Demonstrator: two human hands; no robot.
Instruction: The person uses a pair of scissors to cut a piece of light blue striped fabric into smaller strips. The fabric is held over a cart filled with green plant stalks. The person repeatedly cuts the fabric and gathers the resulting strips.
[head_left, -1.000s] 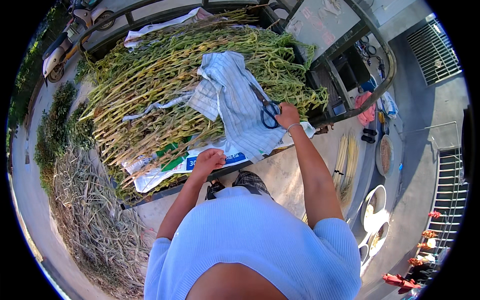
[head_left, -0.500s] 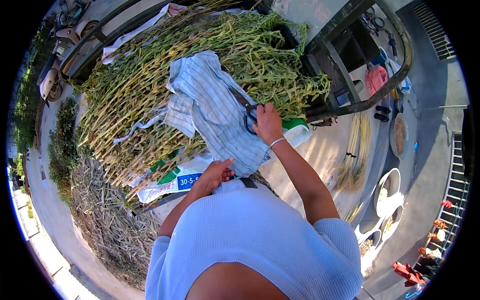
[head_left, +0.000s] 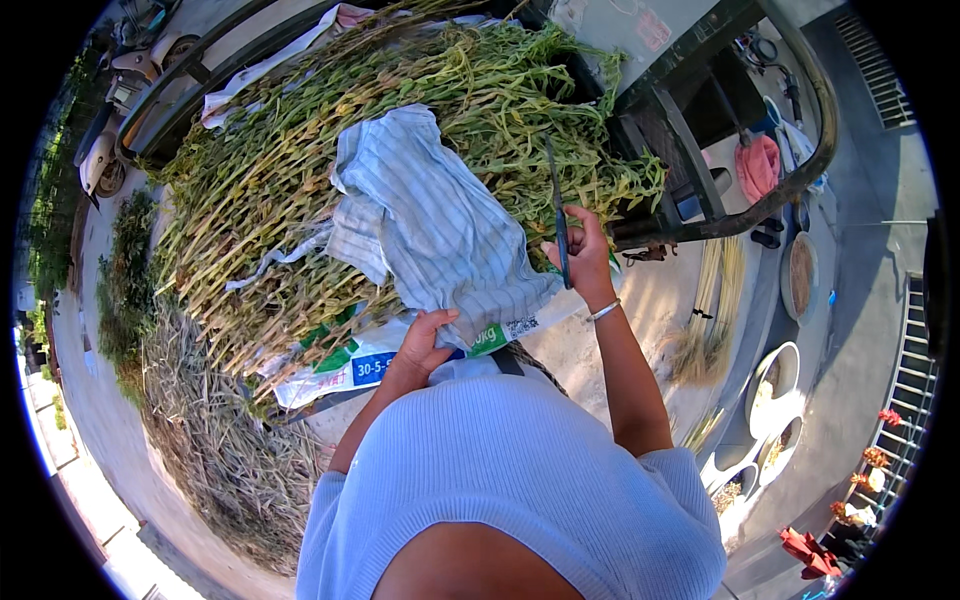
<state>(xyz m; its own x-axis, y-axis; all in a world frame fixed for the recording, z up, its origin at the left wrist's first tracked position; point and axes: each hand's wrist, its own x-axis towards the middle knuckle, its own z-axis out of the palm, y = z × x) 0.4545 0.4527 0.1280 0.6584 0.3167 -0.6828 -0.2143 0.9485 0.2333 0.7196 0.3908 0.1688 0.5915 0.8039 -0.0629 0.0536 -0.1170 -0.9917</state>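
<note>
A light blue striped cloth (head_left: 425, 215) with wrinkles lies spread over a heap of cut green and yellow stalks (head_left: 260, 170). Its near edge is pinched by my left hand (head_left: 424, 345), closed at the front of the heap. My right hand (head_left: 590, 252) is wrapped round the handles of dark scissors (head_left: 559, 195), just right of the cloth. The blades point away from me over the leafy stalks and look closed together. A printed white, blue and green sack (head_left: 330, 380) shows under the near edge of the stalks and cloth.
Dark metal rails (head_left: 820, 130) frame the heap's far and right sides. Dry stalks (head_left: 220, 440) lie on the ground at left. Bundled pale straw brooms (head_left: 708, 320), a round tray (head_left: 800, 275) and white buckets (head_left: 775, 385) stand at right. A scooter (head_left: 100, 165) is at far left.
My right hand has moved right and a little nearer, taking the scissors off the cloth and turning the blades. My left hand has shifted slightly up the cloth, and more of the sack shows.
</note>
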